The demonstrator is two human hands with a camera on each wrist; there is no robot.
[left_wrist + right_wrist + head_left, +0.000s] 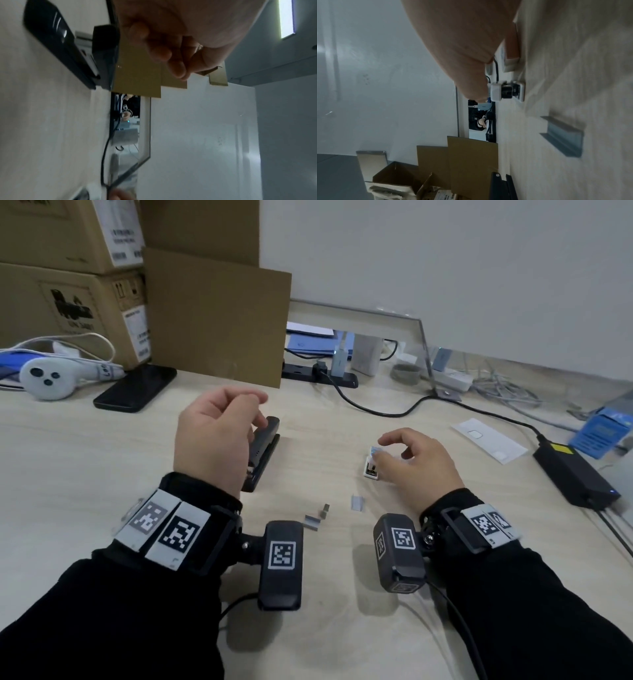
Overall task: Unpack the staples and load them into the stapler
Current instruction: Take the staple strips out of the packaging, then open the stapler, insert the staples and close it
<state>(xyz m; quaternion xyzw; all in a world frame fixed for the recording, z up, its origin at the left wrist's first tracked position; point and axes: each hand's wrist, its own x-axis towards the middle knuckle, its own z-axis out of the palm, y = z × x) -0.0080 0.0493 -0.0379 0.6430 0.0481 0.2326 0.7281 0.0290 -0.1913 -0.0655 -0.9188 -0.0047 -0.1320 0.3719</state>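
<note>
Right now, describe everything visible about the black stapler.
The stapler is black and matte, plastic by its look, lying on the light wood-grain desk with its length running away from the camera. Its top arm seems raised slightly off the base, and metal parts show at the near end. The left hand hovers over it with curled fingers, hiding its left side; contact cannot be confirmed. Loose staple strips lie nearer the camera, apart from it.

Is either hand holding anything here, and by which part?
Left hand holds nothing, fingers loosely curled above the stapler. Right hand is at the staple box; its grip cannot be told.
</note>
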